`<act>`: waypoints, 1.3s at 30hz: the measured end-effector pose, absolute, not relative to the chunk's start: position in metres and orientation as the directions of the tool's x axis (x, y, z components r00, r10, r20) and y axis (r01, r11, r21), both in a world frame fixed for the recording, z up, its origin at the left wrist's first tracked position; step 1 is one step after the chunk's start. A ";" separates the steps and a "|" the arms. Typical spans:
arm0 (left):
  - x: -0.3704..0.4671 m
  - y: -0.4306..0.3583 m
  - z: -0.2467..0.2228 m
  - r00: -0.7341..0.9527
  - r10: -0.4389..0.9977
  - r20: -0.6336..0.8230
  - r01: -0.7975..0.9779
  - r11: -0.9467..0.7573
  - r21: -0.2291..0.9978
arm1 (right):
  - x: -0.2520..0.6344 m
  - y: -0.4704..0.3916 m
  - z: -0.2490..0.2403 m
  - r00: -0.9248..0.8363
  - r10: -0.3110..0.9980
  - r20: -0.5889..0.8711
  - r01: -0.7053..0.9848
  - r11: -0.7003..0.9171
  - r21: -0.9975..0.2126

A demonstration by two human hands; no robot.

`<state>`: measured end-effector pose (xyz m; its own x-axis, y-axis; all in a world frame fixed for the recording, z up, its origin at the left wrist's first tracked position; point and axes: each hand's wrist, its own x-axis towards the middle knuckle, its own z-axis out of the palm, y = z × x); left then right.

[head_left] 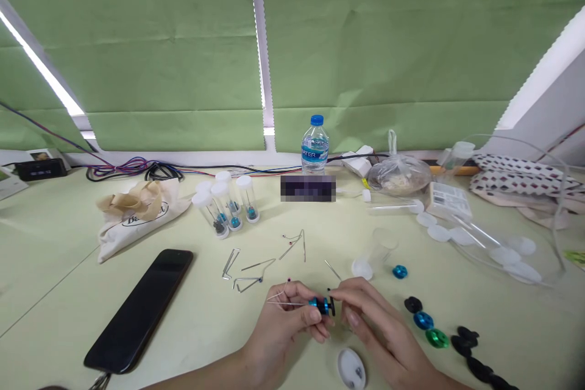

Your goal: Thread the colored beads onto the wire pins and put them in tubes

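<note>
Between the thumb and fingers of my left hand [290,323] is a small blue-and-black spool-shaped part [321,306], lying on its side with a black disc at its right end. Thin metal wires [287,303] stick out of it to the left. My right hand [379,329] is close by on the right, its fingers curled together near the black disc. What its fingertips hold, if anything, is hidden. Below the hands lies a white round cap [351,368] with small metal bits in it. Bent thin metal rods [256,271] lie beyond my left hand.
Clear tubes with white caps [233,204] stand at the back. A phone [139,311] and cloth pouch [141,219] lie left. To the right are blue [423,320], green [437,338] and black discs [479,369]. Behind stand a water bottle [315,146] and plastic bag [398,175].
</note>
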<state>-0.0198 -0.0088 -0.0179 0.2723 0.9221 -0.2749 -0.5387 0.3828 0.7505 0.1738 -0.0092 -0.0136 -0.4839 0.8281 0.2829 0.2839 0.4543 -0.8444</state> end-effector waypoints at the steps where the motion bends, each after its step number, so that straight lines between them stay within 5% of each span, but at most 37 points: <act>1: -0.020 -0.009 -0.018 0.270 0.923 -0.276 -0.539 0.382 0.751 | 0.174 -0.009 -0.012 -0.486 0.827 0.282 0.288 0.456 -0.842; 39: -0.019 -0.009 -0.017 0.264 0.925 -0.273 -0.549 0.377 0.746 | 0.172 -0.008 -0.011 -0.466 0.832 0.301 0.286 0.464 -0.838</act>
